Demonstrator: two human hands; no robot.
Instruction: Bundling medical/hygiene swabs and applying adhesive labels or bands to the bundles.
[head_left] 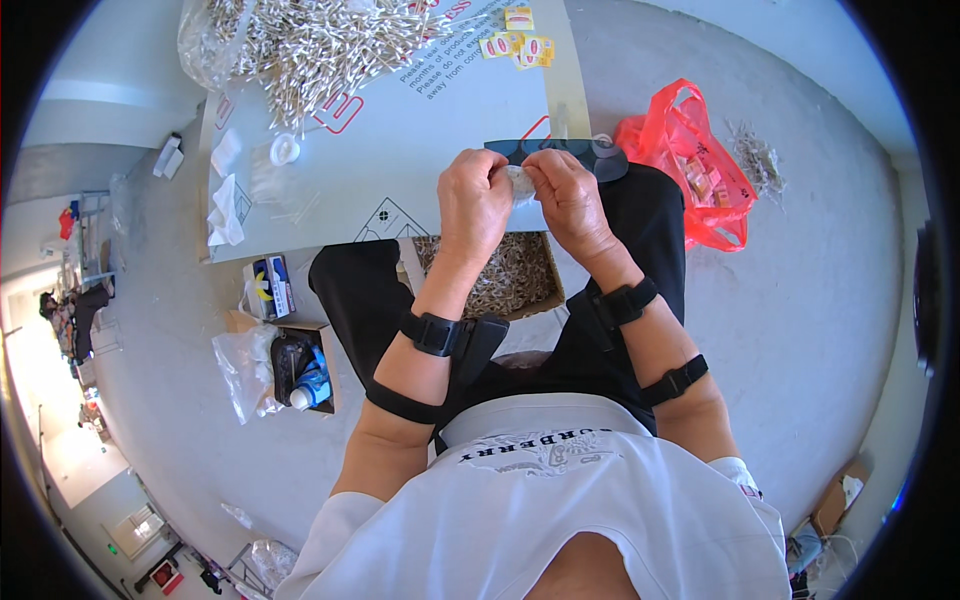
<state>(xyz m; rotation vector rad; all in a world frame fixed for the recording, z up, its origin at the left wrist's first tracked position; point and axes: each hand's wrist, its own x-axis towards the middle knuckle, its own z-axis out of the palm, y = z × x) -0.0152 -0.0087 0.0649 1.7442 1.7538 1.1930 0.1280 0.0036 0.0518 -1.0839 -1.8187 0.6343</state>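
Above my knees, at the table's near edge, both hands meet around a small clear, whitish packet (520, 186). My left hand (474, 200) pinches its left side, with thumb and fingers closed. My right hand (568, 200) pinches the upper right side in the same way. The fingers partly cover the packet, and I cannot make out its contents. Between my legs sits an open cardboard box (556, 290) full of thin, brownish-white pieces. A large heap of cotton swabs (325, 60) lies on the far left of the table.
Yellow-and-white labels (518, 48) lie at the table's (440, 130) far right. A white round lid or cup (285, 149) and crumpled tissues (225, 212) are on its left. A red plastic bag (735, 190) with small packs stands right, near loose swabs (757, 160). An open carton (322, 375) sits lower left.
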